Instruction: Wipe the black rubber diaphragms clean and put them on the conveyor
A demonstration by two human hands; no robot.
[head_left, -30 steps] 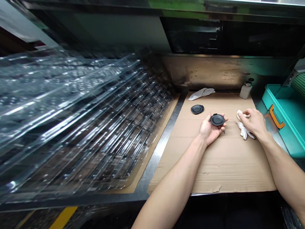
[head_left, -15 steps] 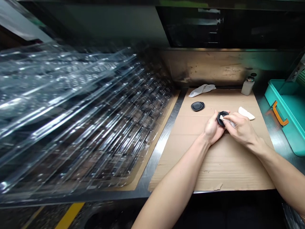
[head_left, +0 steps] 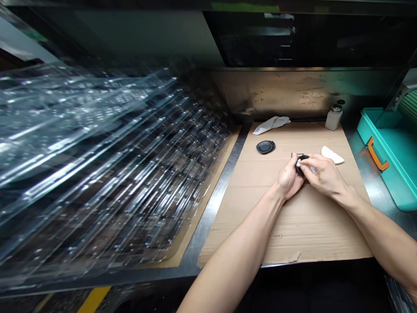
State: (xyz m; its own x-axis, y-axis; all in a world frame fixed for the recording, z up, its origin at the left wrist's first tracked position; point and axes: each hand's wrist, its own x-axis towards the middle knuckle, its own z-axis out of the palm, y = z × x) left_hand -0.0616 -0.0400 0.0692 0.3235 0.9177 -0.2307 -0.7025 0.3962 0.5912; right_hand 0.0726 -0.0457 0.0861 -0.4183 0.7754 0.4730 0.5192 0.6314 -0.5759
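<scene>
Above the cardboard sheet (head_left: 247,195), my left hand (head_left: 288,180) is closed around a small, round black part (head_left: 299,171). My right hand (head_left: 324,174) pinches a small white cloth (head_left: 299,163) and presses it against the face of that part; much of the part is covered by my fingers. To the left, a similar black part (head_left: 265,147) lies flat on the cardboard. Just beyond my right hand is a flat white wedge-shaped piece (head_left: 332,155), its material unclear.
Stacked clear plastic trays (head_left: 130,174) fill the left side. A crumpled white cloth (head_left: 272,124) lies at the back of the cardboard, with a pump-top bottle (head_left: 334,118) to its right. A teal bin (head_left: 395,187) with an orange handle (head_left: 378,156) stands at the right.
The whole view has shifted slightly. My right fingers have moved the white cloth a little across the black part, which is tilted differently in my left hand.
</scene>
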